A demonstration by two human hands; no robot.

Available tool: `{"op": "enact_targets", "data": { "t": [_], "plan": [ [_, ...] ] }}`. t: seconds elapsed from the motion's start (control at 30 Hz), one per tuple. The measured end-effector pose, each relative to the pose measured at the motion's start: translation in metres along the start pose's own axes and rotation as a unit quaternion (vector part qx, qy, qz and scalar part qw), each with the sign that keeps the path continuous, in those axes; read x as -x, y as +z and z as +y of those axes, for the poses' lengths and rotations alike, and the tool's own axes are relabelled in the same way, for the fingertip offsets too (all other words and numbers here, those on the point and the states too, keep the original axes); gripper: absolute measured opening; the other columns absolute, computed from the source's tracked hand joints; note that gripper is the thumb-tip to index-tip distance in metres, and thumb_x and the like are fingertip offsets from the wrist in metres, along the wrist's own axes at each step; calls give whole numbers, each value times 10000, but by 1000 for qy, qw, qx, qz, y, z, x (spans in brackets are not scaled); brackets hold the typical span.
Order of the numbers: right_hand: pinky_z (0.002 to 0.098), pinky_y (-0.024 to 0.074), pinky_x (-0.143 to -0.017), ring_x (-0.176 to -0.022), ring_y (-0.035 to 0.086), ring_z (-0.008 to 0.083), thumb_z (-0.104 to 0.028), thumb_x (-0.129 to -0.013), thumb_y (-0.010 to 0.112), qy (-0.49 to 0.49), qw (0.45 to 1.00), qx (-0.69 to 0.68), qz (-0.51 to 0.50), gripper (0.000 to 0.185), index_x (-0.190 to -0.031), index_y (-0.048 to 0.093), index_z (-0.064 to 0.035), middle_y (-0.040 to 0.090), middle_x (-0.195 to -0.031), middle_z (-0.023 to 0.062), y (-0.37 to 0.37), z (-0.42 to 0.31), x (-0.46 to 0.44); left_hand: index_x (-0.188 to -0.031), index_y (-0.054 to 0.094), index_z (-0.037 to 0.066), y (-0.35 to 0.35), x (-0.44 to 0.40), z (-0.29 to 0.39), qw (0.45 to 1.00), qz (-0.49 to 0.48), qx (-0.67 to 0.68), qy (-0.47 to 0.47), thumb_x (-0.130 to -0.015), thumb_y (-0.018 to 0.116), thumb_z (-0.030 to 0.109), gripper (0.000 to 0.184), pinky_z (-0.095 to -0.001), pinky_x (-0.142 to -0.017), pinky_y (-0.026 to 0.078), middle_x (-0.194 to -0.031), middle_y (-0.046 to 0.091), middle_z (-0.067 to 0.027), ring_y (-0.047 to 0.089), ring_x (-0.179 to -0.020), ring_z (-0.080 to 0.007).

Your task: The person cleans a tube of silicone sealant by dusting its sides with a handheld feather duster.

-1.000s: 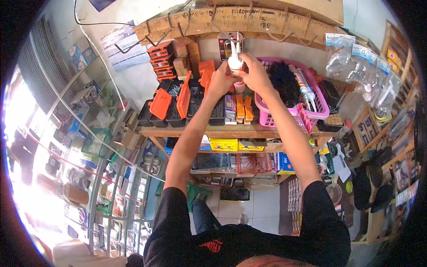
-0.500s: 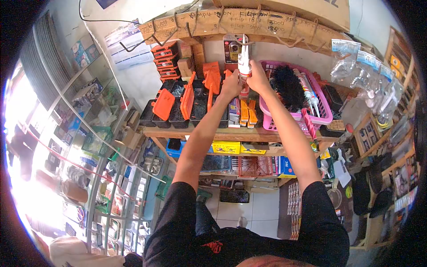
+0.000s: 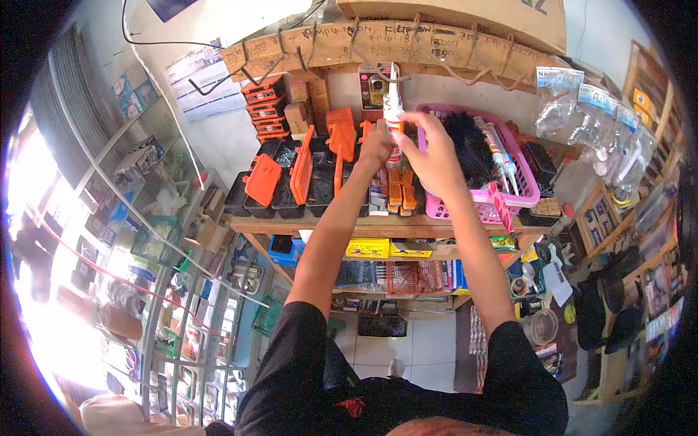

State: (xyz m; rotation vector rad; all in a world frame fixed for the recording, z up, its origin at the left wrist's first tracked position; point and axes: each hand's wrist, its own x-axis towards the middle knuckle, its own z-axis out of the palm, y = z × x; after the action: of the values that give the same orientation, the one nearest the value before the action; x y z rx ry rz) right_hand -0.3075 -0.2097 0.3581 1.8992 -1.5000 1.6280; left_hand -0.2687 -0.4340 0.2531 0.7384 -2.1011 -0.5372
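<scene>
My left hand (image 3: 375, 145) is closed around a white sealant tube (image 3: 392, 109) with red markings. The tube stands upright, its pointed nozzle toward the wooden rail. Right beside it, my right hand (image 3: 438, 161) has its thumb and fingers apart; whether the fingertips touch the tube I cannot tell. Below the tube, small orange-yellow boxes (image 3: 401, 195) sit on the wooden shelf. To the right is a pink plastic basket (image 3: 534, 190) holding a black bristly thing (image 3: 467, 145) and more sealant tubes (image 3: 500, 156).
Black bins with orange lids (image 3: 263, 180) line the shelf's left part. Metal hooks stick out from the wooden rail (image 3: 407, 43) above. Plastic packets (image 3: 560, 94) hang at right. A glass display case (image 3: 156, 240) stands left; yellow boxes (image 3: 367, 248) fill the lower shelf.
My right hand has let its fingers come apart and drawn slightly off the tube. My left hand keeps hold. The whole view has shifted a little.
</scene>
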Motion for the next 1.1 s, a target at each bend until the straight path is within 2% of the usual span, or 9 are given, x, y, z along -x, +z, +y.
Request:
{"op": "enact_targets", "data": {
  "t": [0.1, 0.23, 0.43, 0.6, 0.77, 0.83, 1.0, 1.03, 1.1],
  "plan": [
    [353, 456, -876, -982, 600, 268, -223, -850, 689, 20, 997, -34, -66, 280, -1057, 618, -48, 625, -1009, 130, -59, -53, 23, -1088, 426, -19, 31, -16, -33, 995, -16, 95, -39, -775, 743, 175, 486, -506, -821, 492, -1069, 586, -284, 600, -974, -455],
    [348, 500, -777, -852, 651, 269, -256, -876, 663, 167, 982, 16, -85, 283, -1055, 628, -39, 664, -938, 116, -128, -47, 23, -1105, 426, -4, 6, 8, 11, 999, 20, -37, -18, -787, 740, 200, 492, -503, -820, 489, -1057, 593, -269, 605, -971, -444],
    [350, 507, -726, -766, 642, 213, -203, -859, 626, 200, 915, 277, -217, 275, -1075, 622, -33, 667, -845, 133, -189, 176, 36, -1225, 408, 11, 4, 23, 24, 988, 66, -141, 11, -781, 741, 267, 611, -502, -871, 464, -1128, 551, -230, 556, -1064, -406],
    [429, 492, -592, -665, 646, 276, -221, -782, 637, 364, 805, 326, -336, 486, -1207, 536, -9, 665, -854, 217, -174, 233, 55, -1230, 427, -44, -11, 44, 55, 986, 87, -145, -9, -773, 728, 389, 698, -500, -904, 458, -1146, 491, -245, 511, -1092, -398],
    [435, 479, -634, -762, 636, 269, -158, -800, 574, 384, 823, 275, -316, 397, -1133, 563, 59, 663, -862, 189, -162, 281, 68, -1206, 440, -35, -26, 76, 75, 993, 103, -35, 47, -795, 696, 329, 605, -505, -905, 434, -1122, 487, -273, 502, -1071, -430],
    [479, 495, -737, -844, 659, 375, -345, -847, 570, 351, 840, 292, -293, 454, -1065, 579, 53, 666, -879, 242, -171, 355, 83, -1202, 464, -4, -37, 91, 84, 994, 94, -19, 60, -815, 687, 318, 551, -497, -908, 426, -1124, 486, -258, 498, -1070, -421],
    [347, 345, -403, -453, 473, 146, -297, -897, 552, 278, 951, 66, -120, 256, -850, 607, -51, 521, -577, 15, -170, 293, 61, -1146, 506, -5, -52, 121, 85, 992, 67, 13, 103, -845, 673, 300, 460, -456, -917, 417, -1079, 511, -233, 495, -1053, -382],
    [365, 329, -405, -437, 444, 156, -318, -901, 537, 494, 846, 51, -193, 284, -755, 597, -81, 485, -556, 12, -190, 255, 44, -1139, 511, -2, -54, 125, 85, 992, 57, 19, 107, -845, 673, 301, 452, -452, -915, 418, -1080, 512, -230, 496, -1052, -377],
    [253, 189, -352, -383, 294, 45, -357, -931, 527, 539, 828, -76, -135, 290, -718, 506, -162, 329, -508, -94, -195, 240, 45, -1117, 534, 16, -59, 134, 90, 993, 47, 22, 107, -851, 668, 291, 405, -443, -915, 421, -1083, 525, -212, 499, -1051, -361]
  ]
}}
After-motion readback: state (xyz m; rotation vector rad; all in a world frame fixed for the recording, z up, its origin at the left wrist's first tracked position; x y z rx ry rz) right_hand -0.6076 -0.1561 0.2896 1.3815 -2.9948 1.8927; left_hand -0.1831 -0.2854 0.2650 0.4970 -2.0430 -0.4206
